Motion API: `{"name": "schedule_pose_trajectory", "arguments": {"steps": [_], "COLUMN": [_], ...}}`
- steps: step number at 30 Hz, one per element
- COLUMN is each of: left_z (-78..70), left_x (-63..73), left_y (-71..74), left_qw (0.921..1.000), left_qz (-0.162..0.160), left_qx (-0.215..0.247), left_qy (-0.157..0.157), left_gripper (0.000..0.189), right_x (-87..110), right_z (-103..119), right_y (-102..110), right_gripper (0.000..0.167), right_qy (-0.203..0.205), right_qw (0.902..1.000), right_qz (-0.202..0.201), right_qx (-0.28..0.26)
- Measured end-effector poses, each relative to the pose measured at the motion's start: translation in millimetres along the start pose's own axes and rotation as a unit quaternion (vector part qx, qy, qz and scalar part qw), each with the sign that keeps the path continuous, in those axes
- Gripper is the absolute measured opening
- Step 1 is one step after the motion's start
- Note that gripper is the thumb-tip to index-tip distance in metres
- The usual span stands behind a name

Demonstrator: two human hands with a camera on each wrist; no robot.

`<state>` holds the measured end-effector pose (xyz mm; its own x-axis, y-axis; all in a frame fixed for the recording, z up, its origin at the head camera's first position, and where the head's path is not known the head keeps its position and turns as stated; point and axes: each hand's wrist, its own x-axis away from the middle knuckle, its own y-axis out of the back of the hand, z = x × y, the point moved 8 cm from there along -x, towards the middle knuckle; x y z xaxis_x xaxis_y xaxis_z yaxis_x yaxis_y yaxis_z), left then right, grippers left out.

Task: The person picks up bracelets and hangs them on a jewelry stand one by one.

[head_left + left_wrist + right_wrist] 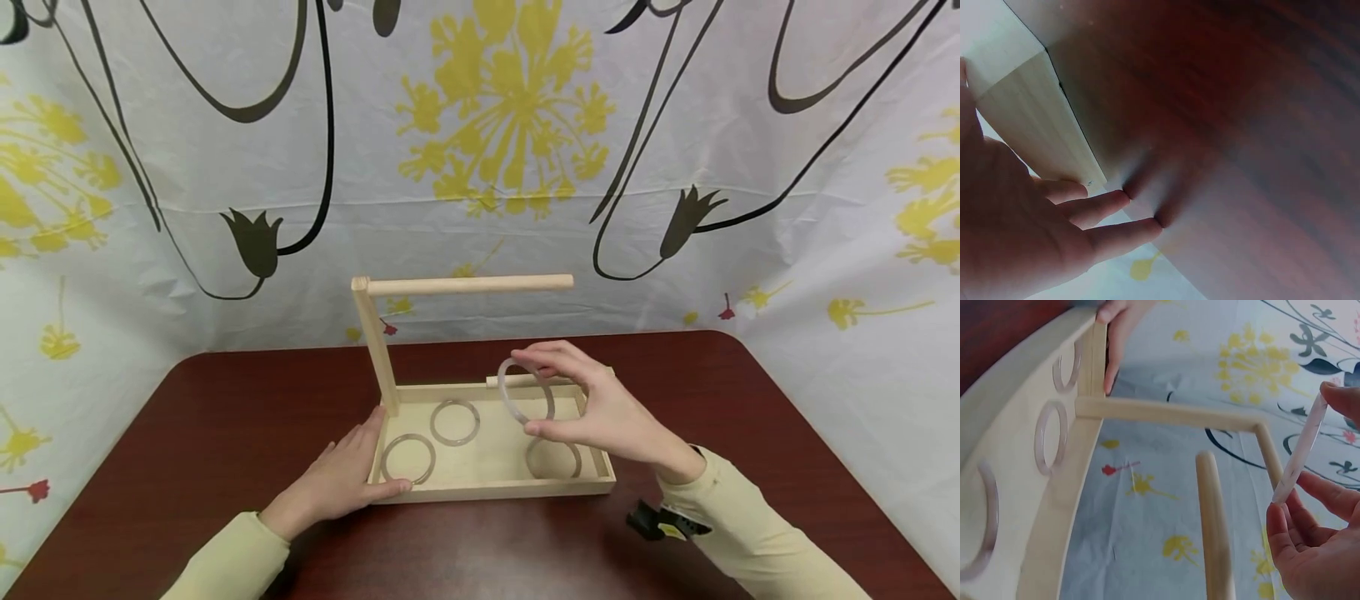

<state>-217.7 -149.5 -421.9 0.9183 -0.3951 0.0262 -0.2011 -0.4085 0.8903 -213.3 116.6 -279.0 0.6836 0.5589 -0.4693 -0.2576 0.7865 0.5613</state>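
Observation:
Between the thumb and fingertips of my right hand (pixel 611 417), a pale translucent bangle (pixel 502 387) is pinched upright above a light wooden tray (pixel 495 492). The right wrist view catches that bangle edge-on. Several similar bangles lie flat on the tray floor: one at the front left (pixel 408 437), another near the left middle (pixel 454 442) and one at the right (pixel 578 461), partly below the right hand. My left hand (pixel 341 467) rests against the tray's left end, thumb along the front rim. Its fingers (pixel 1125 237) extend along the side wall in the left wrist view.
From the tray's back left corner rises a wooden post (pixel 377 346) carrying a high horizontal bar (pixel 472 285) toward the right. A lower bar (pixel 492 382) runs behind the held bangle. The dark red table (pixel 247 417) meets a patterned cloth (pixel 450 233) at the back.

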Motion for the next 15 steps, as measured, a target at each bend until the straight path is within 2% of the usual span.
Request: {"name": "schedule_pose_trajectory", "arguments": {"steps": [9,15], "left_z": [-0.7,-1.9], "left_x": [1.0,1.5], "left_y": [-0.5,-0.2], "left_qw": [0.9999,0.9999], "left_qz": [-0.004,-0.007], "left_qx": [-0.009,-0.013], "left_qy": [0.003,0.003], "left_gripper": [0.11,0.11], "right_x": [7.2,11.6], "right_z": [-5.5,-12.4], "right_y": [20.0,28.6], "right_gripper": [0.067,0.065], "right_qy": [-0.012,-0.033], "right_qw": [0.9997,0.9986], "right_qz": [-0.016,-0.031], "right_qx": [0.011,0.027]}}
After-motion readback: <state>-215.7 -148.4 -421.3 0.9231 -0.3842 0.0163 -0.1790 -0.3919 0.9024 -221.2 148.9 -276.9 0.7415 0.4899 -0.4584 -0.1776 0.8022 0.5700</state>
